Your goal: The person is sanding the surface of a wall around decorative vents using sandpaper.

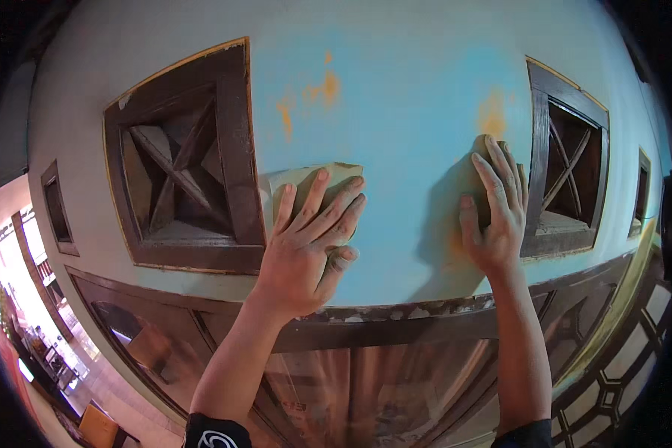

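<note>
My left hand [311, 246] presses a folded beige sheet, apparently sandpaper [302, 180], flat against a pale blue painted wall [397, 123]. The sheet's upper edge and corner show past my fingertips; the rest lies hidden under the fingers. Farther right, my right hand [501, 218] rests on the wall with its fingers pointing up and holds nothing that I can see. Its shadow falls on the paint to the left. Just above those fingertips is an orange worn patch [491, 115]. More orange patches [330, 87] mark the wall above my left hand.
Dark wooden vent frames with crossed bars flank my hands, one left [238, 140] and one right [537, 112]. Below runs a dark wooden rail [381, 327] with chipped paint, over glazed panels [403, 386]. A bright opening and tiled floor [101, 369] lie at lower left.
</note>
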{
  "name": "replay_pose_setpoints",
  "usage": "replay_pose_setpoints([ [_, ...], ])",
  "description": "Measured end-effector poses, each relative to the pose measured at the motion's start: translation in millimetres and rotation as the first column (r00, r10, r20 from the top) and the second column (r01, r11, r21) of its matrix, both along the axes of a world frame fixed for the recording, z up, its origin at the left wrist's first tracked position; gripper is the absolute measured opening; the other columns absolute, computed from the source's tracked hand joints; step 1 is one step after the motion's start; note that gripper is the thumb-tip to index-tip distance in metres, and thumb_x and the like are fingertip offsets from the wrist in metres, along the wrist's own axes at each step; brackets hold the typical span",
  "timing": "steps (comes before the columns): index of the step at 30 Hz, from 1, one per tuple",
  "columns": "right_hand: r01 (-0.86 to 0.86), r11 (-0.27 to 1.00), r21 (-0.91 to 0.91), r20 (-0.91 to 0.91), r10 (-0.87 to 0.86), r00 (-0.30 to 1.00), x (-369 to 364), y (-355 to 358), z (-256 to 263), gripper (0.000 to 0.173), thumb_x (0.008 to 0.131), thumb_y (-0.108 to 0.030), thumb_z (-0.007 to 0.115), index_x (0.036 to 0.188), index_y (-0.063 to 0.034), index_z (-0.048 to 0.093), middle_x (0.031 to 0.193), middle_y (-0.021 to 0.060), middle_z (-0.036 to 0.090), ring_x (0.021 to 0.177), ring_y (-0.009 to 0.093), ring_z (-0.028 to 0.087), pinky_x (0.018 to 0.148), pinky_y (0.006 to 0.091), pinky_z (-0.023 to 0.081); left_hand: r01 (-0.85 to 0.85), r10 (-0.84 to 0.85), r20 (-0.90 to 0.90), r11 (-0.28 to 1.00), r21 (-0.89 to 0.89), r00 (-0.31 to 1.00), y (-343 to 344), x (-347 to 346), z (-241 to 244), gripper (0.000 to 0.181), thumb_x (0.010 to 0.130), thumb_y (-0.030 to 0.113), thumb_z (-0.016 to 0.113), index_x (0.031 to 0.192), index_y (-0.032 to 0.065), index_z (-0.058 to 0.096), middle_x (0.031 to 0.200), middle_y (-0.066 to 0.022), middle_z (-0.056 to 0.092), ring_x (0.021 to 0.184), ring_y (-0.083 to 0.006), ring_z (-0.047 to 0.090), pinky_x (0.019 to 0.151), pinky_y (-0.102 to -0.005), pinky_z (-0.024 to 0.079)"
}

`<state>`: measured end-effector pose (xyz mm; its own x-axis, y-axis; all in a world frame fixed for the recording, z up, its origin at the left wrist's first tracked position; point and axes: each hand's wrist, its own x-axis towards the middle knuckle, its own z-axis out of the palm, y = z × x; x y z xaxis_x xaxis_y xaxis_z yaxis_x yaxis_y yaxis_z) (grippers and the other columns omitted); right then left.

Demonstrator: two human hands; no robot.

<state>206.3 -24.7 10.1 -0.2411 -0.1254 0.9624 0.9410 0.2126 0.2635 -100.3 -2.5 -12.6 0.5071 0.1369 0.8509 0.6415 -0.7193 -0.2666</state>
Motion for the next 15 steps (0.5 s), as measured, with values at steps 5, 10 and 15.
replay_pose_setpoints([
  [5,0.013,1.0,0.004,0.002,-0.013,1.0,1,-1,1,0.057,0.085,-0.012,0.066,0.142,-0.0123,0.061,0.158,0.0127,0.051,0.148,0.038,0.044,0.122,0.0555,0.028,-0.064,0.064,-0.004,0.998,0.008,0.998,3,3,-25,0.063,0.095,0.03,0.06,0.155,0.0128,0.05,0.166,0.0003,0.041,0.16,-0.0317,0.023,0.129,-0.0565,0.005],
  [10,0.003,1.0,-0.003,-0.006,-0.003,1.0,-2,-4,2,0.056,0.086,-0.013,0.065,0.142,-0.0123,0.061,0.158,0.0127,0.051,0.148,0.038,0.044,0.122,0.055,0.028,-0.096,0.096,-0.003,0.995,0.035,0.995,2,-2,-45,0.061,0.095,0.031,0.059,0.152,0.0117,0.052,0.165,0.0,0.043,0.159,-0.0312,0.026,0.13,-0.0555,0.004],
  [15,-0.006,1.0,-0.003,-0.006,0.006,1.0,-1,-2,1,0.055,0.087,-0.013,0.063,0.142,-0.0125,0.061,0.158,0.0127,0.051,0.147,0.038,0.045,0.123,0.0549,0.028,-0.045,0.043,0.024,0.993,0.112,0.999,8,2,10,0.058,0.097,0.029,0.058,0.151,0.0098,0.053,0.164,-0.0007,0.044,0.158,-0.0308,0.026,0.129,-0.0554,0.006],
])
